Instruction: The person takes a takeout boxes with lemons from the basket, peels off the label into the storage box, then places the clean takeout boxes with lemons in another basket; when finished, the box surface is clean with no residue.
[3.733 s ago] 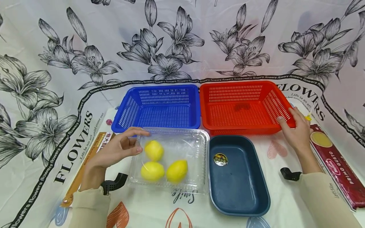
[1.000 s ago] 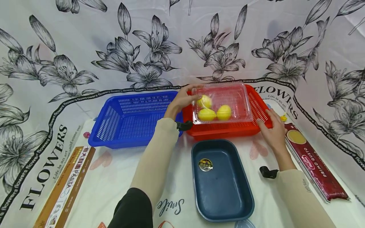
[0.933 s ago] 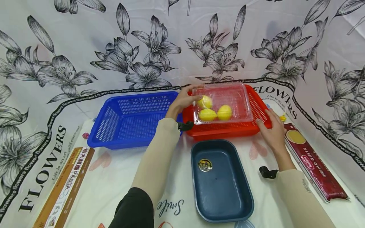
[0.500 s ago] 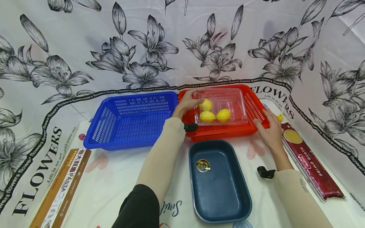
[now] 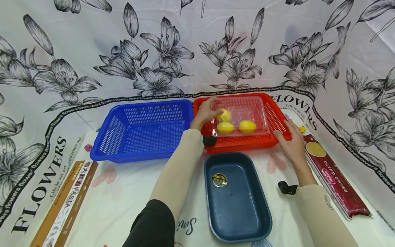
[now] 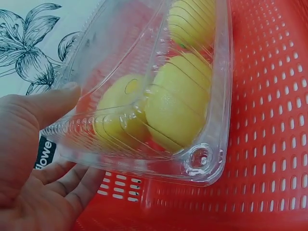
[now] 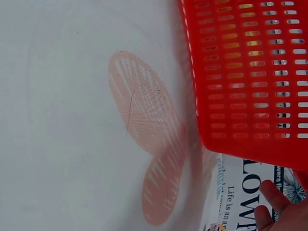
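Note:
In the head view, a clear plastic box (image 5: 247,106) holding yellow lemons (image 5: 247,126) lies inside the red basket (image 5: 240,145). My left hand (image 5: 206,113) grips the box by its left end. From the left wrist, the thumb (image 6: 57,102) lies against the upper edge of the clear lid, and the other fingers are lower down, by the bottom rim. At the basket's right end is my right hand (image 5: 291,144), its thumb and fingers on either side of the corner. Only some fingertips (image 7: 273,195) of it show in the right wrist view, beside the rim.
A blue basket (image 5: 145,157) stands directly left of the red one. In front is a dark blue tray (image 5: 236,206) with a round sticker. A brown pasta box (image 5: 66,202) lies at the left, a dark red pasta pack (image 5: 336,178) at the right. A flowered cloth (image 5: 172,51) hangs behind.
My left hand has carried the lemon box from the near table, left of the tray, across into the red basket, where it has sunk lower. My right hand stays at the basket's right end.

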Motion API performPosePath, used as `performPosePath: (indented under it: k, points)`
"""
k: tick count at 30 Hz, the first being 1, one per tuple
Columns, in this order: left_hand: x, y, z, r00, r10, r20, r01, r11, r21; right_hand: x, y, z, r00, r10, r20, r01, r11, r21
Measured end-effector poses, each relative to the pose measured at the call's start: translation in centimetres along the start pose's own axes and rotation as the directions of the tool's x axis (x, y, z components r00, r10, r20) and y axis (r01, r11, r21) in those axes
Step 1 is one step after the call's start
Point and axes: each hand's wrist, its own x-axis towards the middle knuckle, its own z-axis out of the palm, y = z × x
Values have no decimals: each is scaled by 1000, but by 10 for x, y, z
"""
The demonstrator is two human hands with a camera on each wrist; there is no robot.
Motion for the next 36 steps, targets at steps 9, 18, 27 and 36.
performPosePath:
  k: [9, 18, 27, 36]
  points:
    - [-3, 1, 0, 999, -39, 12, 39, 999, -10, -1, -1, -1, 999, 28, 18, -28, 1000, 7]
    - [-3, -2, -3, 1000, -7, 13, 8, 998, -65, 0, 0, -1, 1000, 19, 13, -19, 1000, 14]
    - [-12, 1, -12, 1000, 3, 17, -2, 994, -108, 0, 0, 5, 1000, 2, 24, -2, 1000, -1]
    - [-28, 18, -25, 995, 102, 12, -99, 986, -130, 1, 3, -2, 1000, -15, 17, 15, 1000, -23]
